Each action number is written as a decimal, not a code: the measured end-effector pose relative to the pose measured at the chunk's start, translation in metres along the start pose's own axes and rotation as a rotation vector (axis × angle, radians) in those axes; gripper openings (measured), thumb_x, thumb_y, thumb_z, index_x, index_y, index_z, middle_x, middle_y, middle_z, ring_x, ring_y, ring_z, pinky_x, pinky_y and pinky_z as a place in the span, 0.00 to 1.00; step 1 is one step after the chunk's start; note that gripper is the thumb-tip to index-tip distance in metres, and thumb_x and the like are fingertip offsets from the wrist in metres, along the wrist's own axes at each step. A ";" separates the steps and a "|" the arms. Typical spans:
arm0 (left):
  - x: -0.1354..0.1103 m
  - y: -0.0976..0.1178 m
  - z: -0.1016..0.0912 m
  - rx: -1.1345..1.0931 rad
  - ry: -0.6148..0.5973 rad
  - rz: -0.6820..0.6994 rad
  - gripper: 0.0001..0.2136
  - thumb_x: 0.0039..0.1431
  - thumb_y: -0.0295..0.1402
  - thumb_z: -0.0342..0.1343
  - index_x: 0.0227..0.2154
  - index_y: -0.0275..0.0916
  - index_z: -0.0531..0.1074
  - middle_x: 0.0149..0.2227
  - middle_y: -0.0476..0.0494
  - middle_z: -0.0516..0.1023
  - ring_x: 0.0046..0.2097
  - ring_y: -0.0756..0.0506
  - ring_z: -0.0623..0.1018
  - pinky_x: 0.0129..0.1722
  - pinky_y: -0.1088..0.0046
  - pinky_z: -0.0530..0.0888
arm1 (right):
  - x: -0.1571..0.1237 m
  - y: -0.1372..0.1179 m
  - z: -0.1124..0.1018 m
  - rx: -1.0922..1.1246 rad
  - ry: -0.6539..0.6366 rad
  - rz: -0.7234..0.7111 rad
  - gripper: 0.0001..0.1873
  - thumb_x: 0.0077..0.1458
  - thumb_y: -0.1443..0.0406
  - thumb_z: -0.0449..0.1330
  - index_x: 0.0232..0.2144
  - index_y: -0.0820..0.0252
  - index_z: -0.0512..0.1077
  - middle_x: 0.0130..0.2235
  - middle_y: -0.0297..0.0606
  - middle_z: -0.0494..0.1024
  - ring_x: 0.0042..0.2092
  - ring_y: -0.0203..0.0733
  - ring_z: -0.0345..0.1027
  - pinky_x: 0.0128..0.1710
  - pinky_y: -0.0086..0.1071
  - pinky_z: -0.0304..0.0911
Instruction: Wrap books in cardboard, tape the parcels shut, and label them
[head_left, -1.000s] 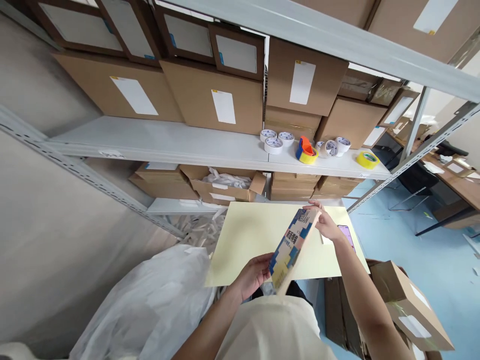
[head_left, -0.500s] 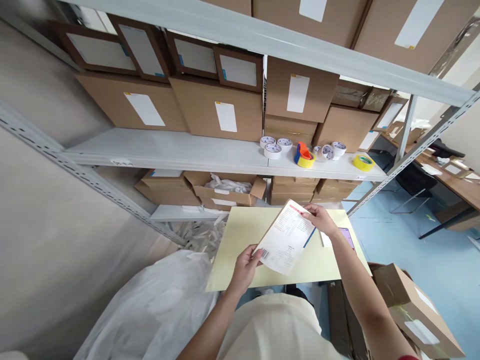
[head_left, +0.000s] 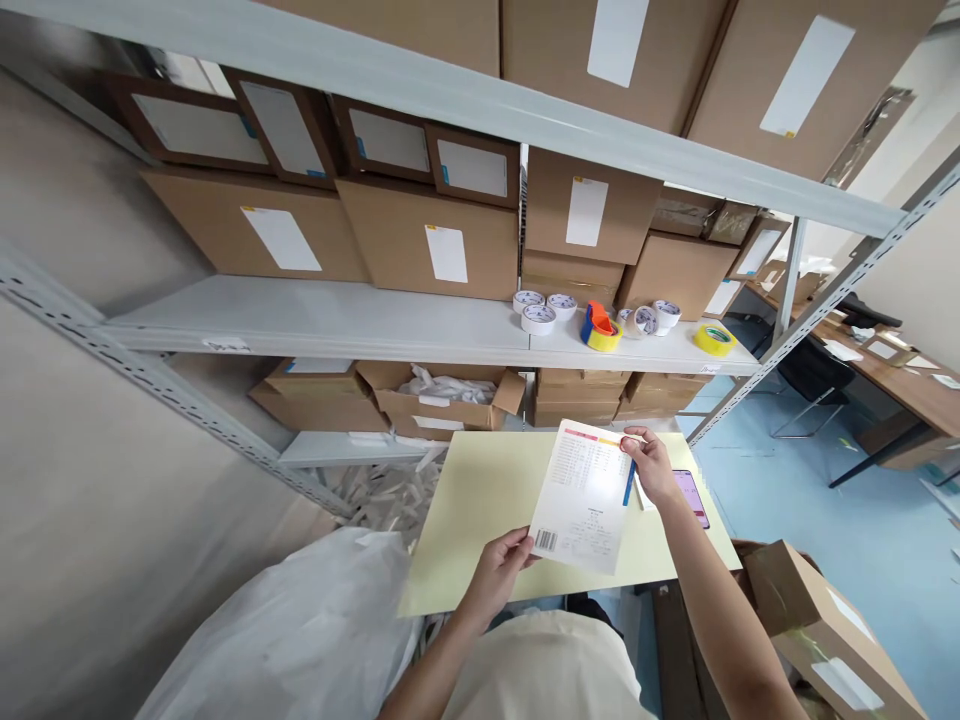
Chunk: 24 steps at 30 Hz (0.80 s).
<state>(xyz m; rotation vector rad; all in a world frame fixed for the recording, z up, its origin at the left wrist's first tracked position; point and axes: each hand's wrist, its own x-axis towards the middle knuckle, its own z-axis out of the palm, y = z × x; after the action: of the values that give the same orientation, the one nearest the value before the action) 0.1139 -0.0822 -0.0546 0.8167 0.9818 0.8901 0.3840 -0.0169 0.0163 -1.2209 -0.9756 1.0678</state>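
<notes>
A white book (head_left: 583, 495) with printed text, a barcode at its lower left and a blue strip on its right edge is held up over the pale yellow tabletop (head_left: 480, 500). My left hand (head_left: 496, 572) pinches its lower left corner, thumb on the printed face. At the upper right edge my right hand (head_left: 646, 464) grips it, the thumb also on top. Beyond my right wrist lies a phone (head_left: 691, 499) with a lit purple screen. A white item, mostly hidden by the book and my hand, lies beside the phone.
A grey metal shelf (head_left: 337, 325) behind the table carries cardboard boxes (head_left: 442, 235), white tape rolls (head_left: 538, 320), an orange tape dispenser (head_left: 601, 325) and yellow tape (head_left: 715, 340). A white plastic bag (head_left: 300, 620) bulges at left; a carton (head_left: 817, 610) stands at right.
The book has turned more upright and its printed face shows more squarely. Both hands have shifted with it, still gripping. The whole view has moved slightly.
</notes>
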 end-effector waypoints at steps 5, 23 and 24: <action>-0.006 0.006 -0.004 0.020 -0.018 0.033 0.18 0.41 0.45 0.70 0.32 0.37 0.82 0.37 0.38 0.84 0.43 0.37 0.81 0.50 0.60 0.76 | -0.001 0.000 0.003 0.000 -0.011 -0.008 0.25 0.41 0.48 0.70 0.35 0.55 0.70 0.26 0.31 0.76 0.28 0.40 0.68 0.30 0.33 0.62; -0.001 -0.010 -0.008 -0.309 -0.042 -0.212 0.16 0.35 0.39 0.74 0.29 0.39 0.81 0.25 0.46 0.80 0.28 0.49 0.76 0.38 0.71 0.74 | 0.006 -0.036 -0.003 -0.243 -0.372 -0.236 0.18 0.47 0.51 0.68 0.38 0.52 0.78 0.41 0.39 0.78 0.48 0.47 0.70 0.50 0.43 0.64; 0.000 -0.012 -0.007 -0.269 -0.062 -0.231 0.15 0.36 0.38 0.73 0.29 0.39 0.81 0.25 0.46 0.80 0.29 0.48 0.77 0.39 0.69 0.74 | 0.008 -0.037 0.001 -0.282 -0.380 -0.279 0.17 0.48 0.49 0.68 0.35 0.53 0.77 0.42 0.39 0.77 0.49 0.47 0.69 0.51 0.42 0.64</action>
<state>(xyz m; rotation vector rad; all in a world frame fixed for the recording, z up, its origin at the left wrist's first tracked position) 0.1105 -0.0862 -0.0670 0.4881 0.8600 0.7717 0.3885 -0.0099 0.0538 -1.0803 -1.5851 0.9776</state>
